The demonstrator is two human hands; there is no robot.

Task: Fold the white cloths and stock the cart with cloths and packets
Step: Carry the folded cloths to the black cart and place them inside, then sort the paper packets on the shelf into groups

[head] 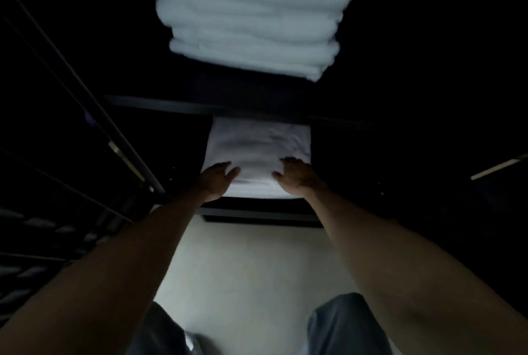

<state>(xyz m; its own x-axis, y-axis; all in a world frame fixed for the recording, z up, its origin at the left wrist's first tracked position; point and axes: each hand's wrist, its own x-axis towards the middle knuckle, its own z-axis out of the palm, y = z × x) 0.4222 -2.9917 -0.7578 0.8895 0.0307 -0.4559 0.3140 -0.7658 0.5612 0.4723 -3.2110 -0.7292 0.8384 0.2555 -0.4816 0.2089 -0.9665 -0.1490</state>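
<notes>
While we are leaning over the dark cart shelf (257,207), both hands are resting on the folded white cloth (258,149) lying on it. Our left hand (218,176) is pressing the cloth's near left edge, fingers straight and relaxed. Our right hand (295,173) is pressing the near right edge, fingers loosely spread, gripping nothing. On the level above, a tall stack of white cloths (253,12) is sitting, blurred. Pale floor (251,263) is showing below.

No legible text, labels, numbers (picture dark, blurred)
</notes>
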